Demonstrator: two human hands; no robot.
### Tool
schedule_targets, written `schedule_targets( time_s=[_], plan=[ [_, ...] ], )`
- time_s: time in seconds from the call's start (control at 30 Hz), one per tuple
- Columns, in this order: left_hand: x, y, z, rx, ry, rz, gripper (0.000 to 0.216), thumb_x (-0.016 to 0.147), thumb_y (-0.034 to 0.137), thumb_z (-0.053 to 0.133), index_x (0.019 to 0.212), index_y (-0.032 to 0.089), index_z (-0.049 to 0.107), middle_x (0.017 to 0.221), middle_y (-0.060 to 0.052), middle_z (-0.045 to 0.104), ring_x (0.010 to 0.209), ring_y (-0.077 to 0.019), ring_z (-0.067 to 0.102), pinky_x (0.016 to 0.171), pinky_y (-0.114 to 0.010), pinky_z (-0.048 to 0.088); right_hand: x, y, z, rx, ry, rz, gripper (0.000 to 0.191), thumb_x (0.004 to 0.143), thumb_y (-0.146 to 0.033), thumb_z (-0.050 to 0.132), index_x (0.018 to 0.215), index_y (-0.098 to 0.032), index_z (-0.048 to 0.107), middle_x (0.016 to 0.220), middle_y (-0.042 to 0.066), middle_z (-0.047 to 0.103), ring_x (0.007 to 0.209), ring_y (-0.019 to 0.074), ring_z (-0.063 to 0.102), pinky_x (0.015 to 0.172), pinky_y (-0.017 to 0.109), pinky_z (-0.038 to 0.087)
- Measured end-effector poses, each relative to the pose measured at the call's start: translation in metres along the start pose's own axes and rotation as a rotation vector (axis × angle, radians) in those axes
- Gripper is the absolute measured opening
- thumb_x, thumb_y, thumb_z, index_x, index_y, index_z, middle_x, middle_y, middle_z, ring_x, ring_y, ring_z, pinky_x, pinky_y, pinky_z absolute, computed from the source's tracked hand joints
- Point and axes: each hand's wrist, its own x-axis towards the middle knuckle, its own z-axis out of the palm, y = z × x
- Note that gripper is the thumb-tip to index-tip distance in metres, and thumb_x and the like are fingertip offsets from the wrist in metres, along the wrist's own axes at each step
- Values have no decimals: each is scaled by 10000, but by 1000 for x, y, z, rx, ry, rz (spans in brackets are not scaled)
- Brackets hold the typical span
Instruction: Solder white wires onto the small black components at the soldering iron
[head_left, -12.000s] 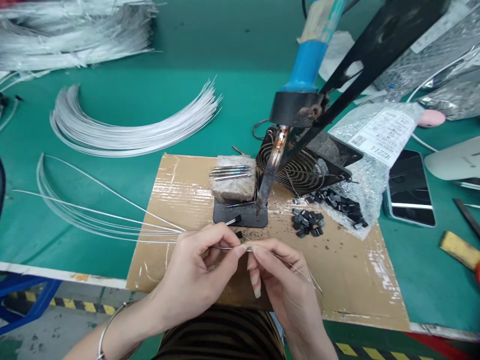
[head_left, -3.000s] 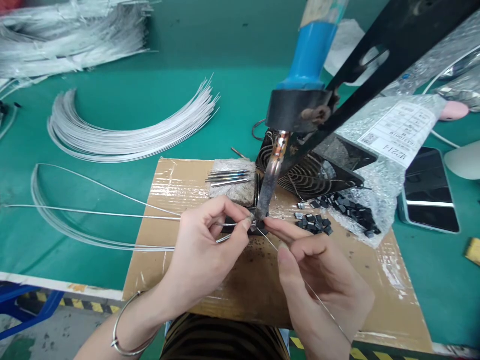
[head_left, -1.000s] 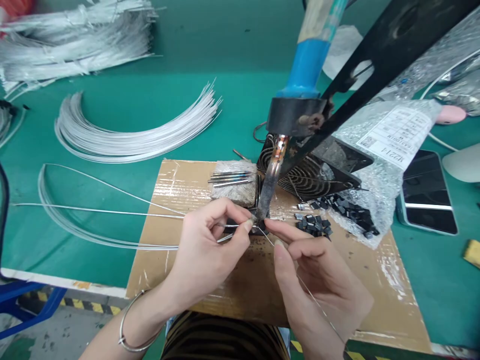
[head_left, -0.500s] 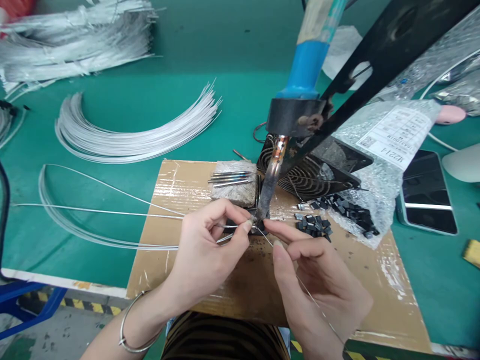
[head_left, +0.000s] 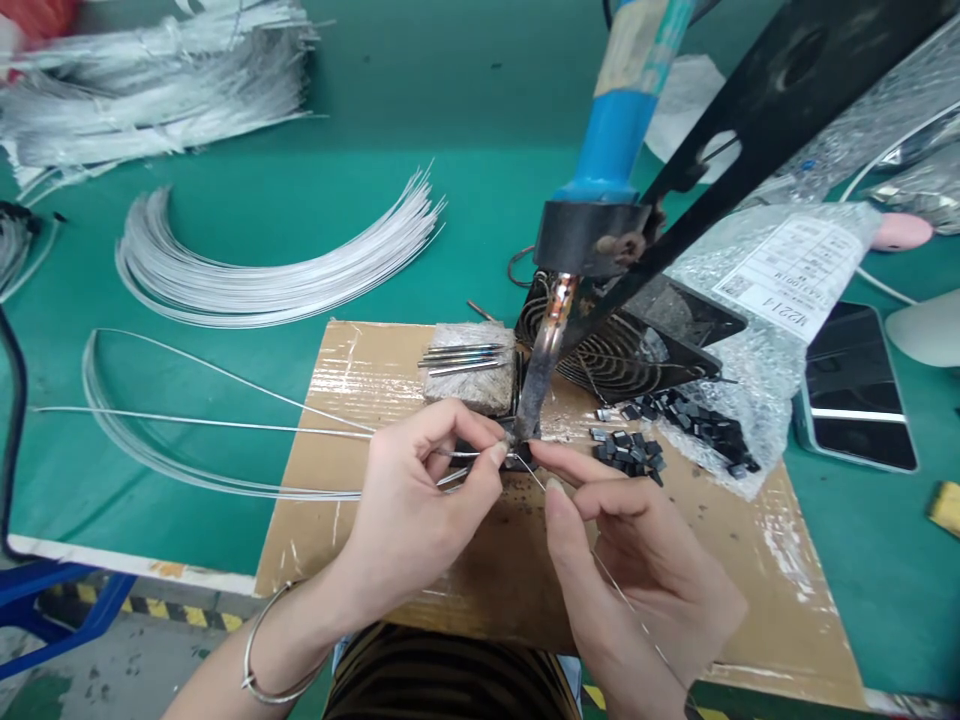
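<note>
Green matting [head_left: 465, 150] covers a workbench where a taped cardboard sheet [head_left: 720, 560] serves as the work spot at six o'clock in the head-camera view. A black bracket [head_left: 750, 110] slants in from two o'clock and clamps a blue-handled soldering iron [head_left: 611, 140], which points down at the cardboard. A loose arc of white wires [head_left: 270, 280] lies on the matting at ten o'clock. A bubble bag [head_left: 757, 300] with a printed label sits at three o'clock, a phone [head_left: 855, 390] just beyond it. A black fan [head_left: 615, 350] lies tilted behind the iron.

The person's left hand [head_left: 412, 510] is closed, thumb and forefinger pinched on the end of a thin white wire [head_left: 225, 425] that runs off toward nine o'clock. The right hand [head_left: 645, 560] is likewise pinched shut, holding a fine solder strand [head_left: 622, 600] that trails away toward five o'clock. Both fingertip pairs meet right at the iron's tip, where wire end and strand come together.

A stone-like block [head_left: 469, 385] bearing metal pins rests at eleven o'clock from the hands, and small black parts [head_left: 630, 450] lie scattered at two o'clock, just beside the right forefinger.
</note>
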Motion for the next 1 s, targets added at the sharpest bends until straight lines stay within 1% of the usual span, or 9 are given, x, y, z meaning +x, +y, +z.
schedule_targets(
  time_s=[0.1, 0.23, 0.4, 0.57, 0.67, 0.77, 0.87, 1.0],
  plan=[
    [1, 0, 0, 13, -1, -2, 118, 832, 148, 670, 727, 198, 649, 801, -37, 765, 686, -161, 672, 585, -275, 475, 0, 0, 1, 11, 2, 2, 218, 930, -136, 733, 762, -227, 629, 1123, 75, 845, 1025, 210, 817, 875, 285, 643],
    [0, -3, 0, 22, 7, 16, 129, 832, 145, 669, 717, 199, 644, 793, -35, 760, 684, -158, 667, 569, -272, 457, 0, 3, 0, -3, -4, -33, 188, 930, -144, 737, 786, -225, 649, 1123, 92, 845, 1047, 238, 815, 899, 332, 655],
    [-1, -2, 0, 13, 10, 24, 122, 825, 143, 678, 719, 196, 648, 800, -37, 759, 695, -157, 669, 595, -271, 484, 1, 6, -2, 4, -18, -68, 195, 913, -117, 745, 780, -223, 650, 1113, 79, 849, 1034, 218, 820, 869, 278, 652],
    [-1, 0, 0, 30, 8, 9, 130, 826, 145, 674, 711, 196, 642, 804, -42, 759, 707, -163, 682, 610, -274, 501, 1, 7, -1, -1, -16, -65, 187, 916, -119, 745, 788, -224, 657, 1124, 90, 845, 1028, 226, 822, 902, 307, 652],
    [-1, 0, 0, 47, 14, 11, 131, 827, 154, 676, 709, 199, 645, 810, -45, 765, 709, -169, 689, 572, -270, 476, 1, 8, 0, 4, -14, -87, 175, 897, -116, 767, 802, -230, 676, 1110, 68, 848, 1033, 213, 821, 904, 279, 646],
    [-2, -1, -1, 48, 11, 19, 135, 828, 151, 669, 707, 204, 643, 794, -42, 762, 708, -172, 688, 562, -273, 462, 1, 9, 0, -9, 2, -102, 176, 892, -116, 770, 798, -233, 679, 1112, 60, 850, 1023, 204, 821, 886, 259, 644],
    [-2, -2, -2, 48, 4, 21, 133, 834, 151, 667, 713, 202, 643, 801, -44, 761, 720, -175, 691, 573, -276, 467, 1, 8, 0, -23, 6, -117, 180, 897, -120, 761, 787, -231, 671, 1104, 69, 851, 1020, 224, 823, 849, 280, 653],
    [-1, -2, -2, 42, 0, 28, 128, 839, 151, 670, 724, 200, 644, 804, -39, 752, 715, -170, 683, 571, -275, 459, 0, 3, -1, -46, -7, -83, 191, 918, -121, 738, 783, -227, 657, 1104, 79, 850, 1013, 225, 822, 804, 277, 643]
  ],
)
